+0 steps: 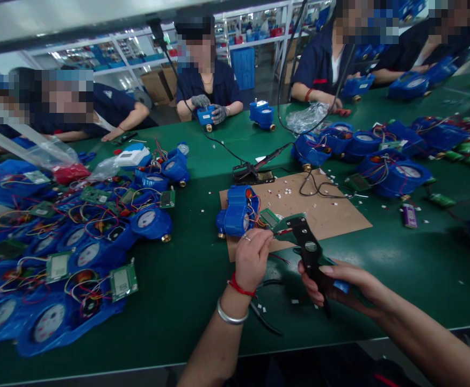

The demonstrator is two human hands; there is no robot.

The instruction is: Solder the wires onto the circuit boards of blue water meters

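Observation:
My right hand [339,285] is wrapped round the handles of a black and green wire stripper [309,244], its head pointing up and to the left. Beside the tool's jaws, my left hand [254,252] has its fingers pinched on a thin wire [282,232] that runs to the jaws. Just beyond the left hand a blue water meter [238,212] stands on brown cardboard [339,215], with coloured wires coming out of it. A small green circuit board [269,217] lies between the meter and the stripper. A black cable [265,317] lies below my left wrist.
Many blue meters with wires and boards [85,252] crowd the left of the green table [194,306]. More meters [404,172] stand at the right, near a purple battery [409,215]. A soldering iron [273,155] rests on its stand [253,173]. Several co-workers sit across the table.

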